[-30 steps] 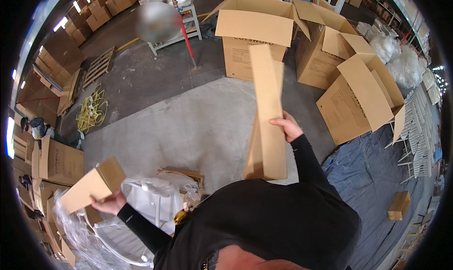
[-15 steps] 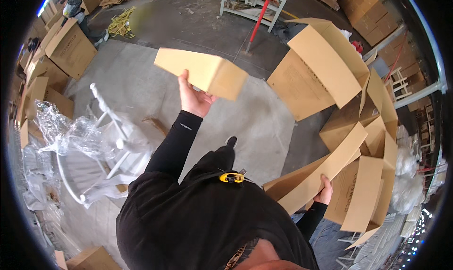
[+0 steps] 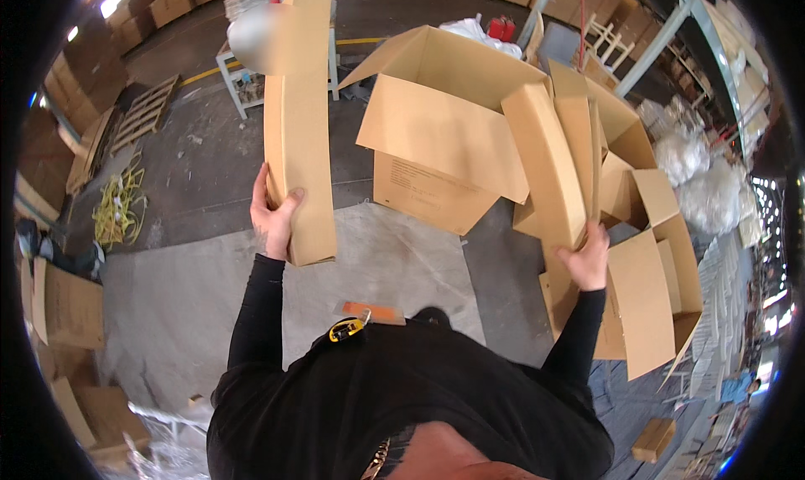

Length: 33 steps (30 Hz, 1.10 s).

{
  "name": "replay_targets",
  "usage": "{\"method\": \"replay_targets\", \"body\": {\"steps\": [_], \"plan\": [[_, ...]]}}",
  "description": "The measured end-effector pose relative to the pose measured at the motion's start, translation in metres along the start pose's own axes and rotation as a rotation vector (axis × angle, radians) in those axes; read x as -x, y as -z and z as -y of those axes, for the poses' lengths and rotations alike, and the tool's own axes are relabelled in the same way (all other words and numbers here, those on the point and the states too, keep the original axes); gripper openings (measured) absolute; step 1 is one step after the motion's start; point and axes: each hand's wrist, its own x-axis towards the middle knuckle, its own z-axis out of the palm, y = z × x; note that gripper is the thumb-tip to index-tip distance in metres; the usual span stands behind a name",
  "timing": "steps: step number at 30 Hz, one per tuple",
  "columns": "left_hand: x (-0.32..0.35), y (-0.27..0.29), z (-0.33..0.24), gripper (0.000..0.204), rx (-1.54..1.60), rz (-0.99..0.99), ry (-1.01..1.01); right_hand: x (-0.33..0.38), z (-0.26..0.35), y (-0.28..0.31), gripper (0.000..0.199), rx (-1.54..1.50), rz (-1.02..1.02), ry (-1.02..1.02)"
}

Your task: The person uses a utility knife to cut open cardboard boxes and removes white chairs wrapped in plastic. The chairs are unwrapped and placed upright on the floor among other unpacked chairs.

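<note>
Two raised arms: left hand [image 3: 275, 220] at 10 o'clock grips a cardboard strip [image 3: 299, 128]; right hand [image 3: 587, 258] at 3 o'clock clasps another cardboard piece [image 3: 549, 170]

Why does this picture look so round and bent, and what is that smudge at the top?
Head view: the fisheye lens bows straight edges, like the long cardboard piece in the left hand, and leaves a black rim; the smudge is a blurred patch; bright glare blows out the upper left corner.

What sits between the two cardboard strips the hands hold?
In the head view, a big open box stands between the left strip and right strip.
</note>
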Motion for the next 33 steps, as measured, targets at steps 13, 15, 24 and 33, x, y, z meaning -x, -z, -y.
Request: {"method": "replay_targets", "body": {"steps": [13, 15, 24, 33], "plan": [[-0.08, -0.161, 0.06, 0.061, 0.27, 0.027, 0.06, -0.418, 0.015, -0.102, 0.072, 0.656, 0.048, 0.145], [-0.093, -0.187, 0.075, 0.06, 0.224, -0.068, 0.018, -0.444, 0.058, -0.167, 0.086, 0.571, 0.34, 0.272], [-0.152, -0.374, 0.102, 0.099, -0.221, 0.037, -0.271, -0.427, 0.144, -0.222, 0.079, -1.409, 1.101, 0.695], [-0.137, -0.354, 0.103, 0.083, -0.422, 0.366, -0.272, -0.588, 0.043, -0.201, 0.077, -0.36, -0.184, 1.009]]}}
